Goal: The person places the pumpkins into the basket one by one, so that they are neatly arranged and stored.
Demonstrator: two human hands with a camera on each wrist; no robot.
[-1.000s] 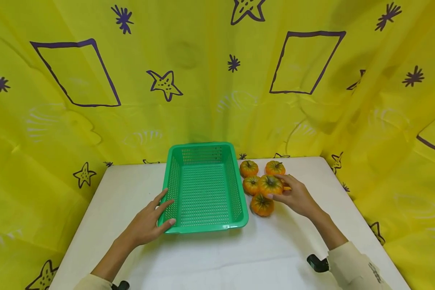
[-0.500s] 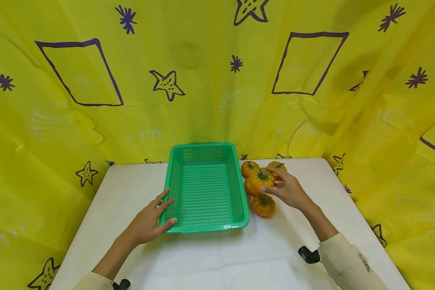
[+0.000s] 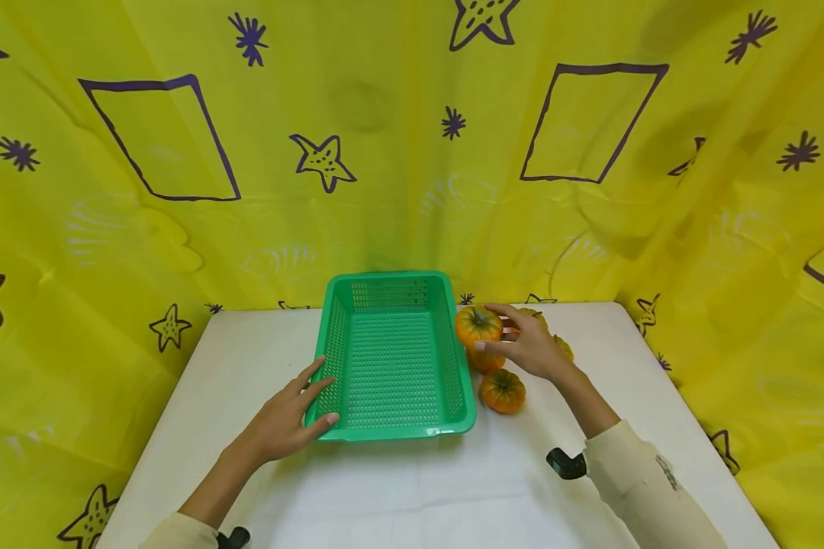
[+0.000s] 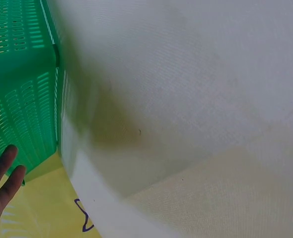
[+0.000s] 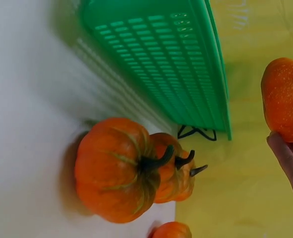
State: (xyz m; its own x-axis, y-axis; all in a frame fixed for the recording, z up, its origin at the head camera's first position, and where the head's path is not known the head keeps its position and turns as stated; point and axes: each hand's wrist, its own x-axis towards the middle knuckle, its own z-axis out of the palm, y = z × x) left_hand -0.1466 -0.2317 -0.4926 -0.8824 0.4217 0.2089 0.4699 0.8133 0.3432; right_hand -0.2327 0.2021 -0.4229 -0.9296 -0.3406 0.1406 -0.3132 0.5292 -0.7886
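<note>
My right hand (image 3: 530,347) holds a small orange pumpkin (image 3: 477,323) between thumb and fingers, just right of the green basket (image 3: 390,374). In the right wrist view that pumpkin (image 5: 284,101) is raised off the table. Below it sit another pumpkin (image 3: 486,361) and a nearer one (image 3: 502,392). More pumpkins, partly hidden by my right hand, show a bit of one (image 3: 563,348) beyond my wrist. At the basket's left rim, my left hand (image 3: 283,424) rests with fingers spread; the left wrist view shows its extended fingers (image 4: 11,186) by the perforated wall.
The white table (image 3: 398,496) extends in front of and on both sides of the basket. A yellow patterned curtain (image 3: 384,221) hangs behind it and down both sides. Beneath each wrist a dark camera mount (image 3: 566,463) juts out.
My right hand has lifted the pumpkin from the group and carried it left and slightly back toward the basket's right rim. My left hand has stayed at the basket's left side.
</note>
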